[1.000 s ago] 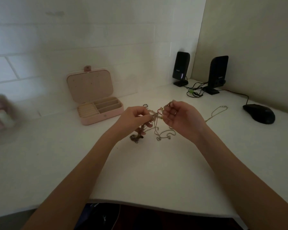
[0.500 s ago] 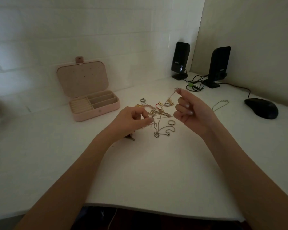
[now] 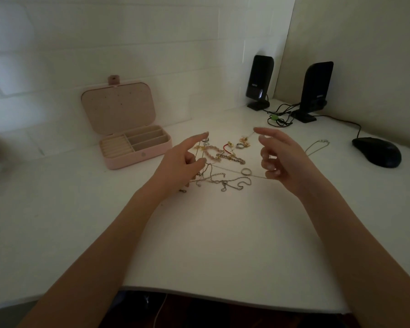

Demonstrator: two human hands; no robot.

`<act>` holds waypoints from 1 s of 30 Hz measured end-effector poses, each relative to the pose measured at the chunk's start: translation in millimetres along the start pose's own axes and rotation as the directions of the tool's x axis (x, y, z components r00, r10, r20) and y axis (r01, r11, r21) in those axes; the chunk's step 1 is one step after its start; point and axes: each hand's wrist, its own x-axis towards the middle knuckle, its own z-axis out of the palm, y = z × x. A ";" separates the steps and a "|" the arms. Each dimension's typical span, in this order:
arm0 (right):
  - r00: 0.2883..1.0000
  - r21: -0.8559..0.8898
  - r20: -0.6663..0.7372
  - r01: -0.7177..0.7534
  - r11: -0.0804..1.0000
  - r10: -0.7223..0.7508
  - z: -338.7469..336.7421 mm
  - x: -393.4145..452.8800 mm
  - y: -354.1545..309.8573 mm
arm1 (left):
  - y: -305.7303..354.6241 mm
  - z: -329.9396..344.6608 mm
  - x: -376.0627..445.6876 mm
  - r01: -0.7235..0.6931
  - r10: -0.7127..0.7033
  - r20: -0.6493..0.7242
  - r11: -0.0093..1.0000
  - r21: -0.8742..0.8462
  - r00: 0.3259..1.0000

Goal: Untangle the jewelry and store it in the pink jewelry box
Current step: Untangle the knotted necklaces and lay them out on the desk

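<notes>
Two hands: both hovered over the tangle point(image 3: 219, 165) on the counter point(image 3: 211, 233), the left hand point(image 3: 182, 162) on its left side, the right hand point(image 3: 282, 157) on its right.
Left hand: forefinger stretched forward, thumb and a curled finger pinching a thin chain point(image 3: 230, 171) near the knot.
Right hand: forefinger out, lower fingers curled, the same chain running taut to them; it looked pinched there, though the dim light made that hard to confirm.
Tangle: gold and silver chains, a beaded bracelet point(image 3: 210, 152), a red loop point(image 3: 226, 147) and a few rings point(image 3: 246, 171) lay heaped between the hands, some touching, some crossed.
Loose necklace: one silver necklace point(image 3: 316, 146) lay apart, right of the right hand.
Box: the pink box point(image 3: 135, 147) stood open at the left rear, well apart from the heap, its slots showing nothing inside.
Handling: every piece looked very light and limp; the fine chains would likely kink or snap under a hard pull, and would slip from a loose pinch.
Where to hold: best taken close to a knot, one hand on each side, easing loops apart; clasps and rings offered firmer holds than bare chain.
Risk: pulling the taut strand further would probably tighten the knot or drag the heap.
Others: two speakers point(image 3: 259, 81), cables point(image 3: 279, 117) and a mouse point(image 3: 376, 151) sat at the rear right.
</notes>
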 end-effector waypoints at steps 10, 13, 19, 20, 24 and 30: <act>0.998 -0.790 -0.047 -0.005 0.613 -0.053 4.2 -2.0 13.1 | 11.6 -0.5 -2.9 -0.010 0.004 -0.035 0.982 -0.189 0.999; 0.999 -0.877 -0.027 -0.008 0.480 -0.033 0.9 -0.1 16.8 | 11.4 0.0 -2.2 0.000 -0.015 -0.070 0.977 -0.214 0.997; 0.982 -0.964 0.060 0.104 0.243 -0.181 8.5 -6.8 15.2 | 15.2 2.3 -4.2 -0.011 0.004 -0.033 0.976 -0.216 0.999; 0.960 -0.944 0.094 0.170 0.283 -0.262 13.4 -8.6 14.5 | 16.4 3.0 -4.4 -0.002 0.000 -0.007 0.974 -0.225 1.000; 0.959 -0.642 0.178 0.282 0.713 -0.218 38.0 -18.1 9.4 | 18.7 6.9 -4.2 0.014 0.001 0.070 0.976 -0.216 0.998; 0.978 -0.438 0.155 0.194 0.878 -0.139 46.1 -16.9 18.2 | 17.7 8.2 -3.3 0.041 -0.009 0.141 0.973 -0.227 0.990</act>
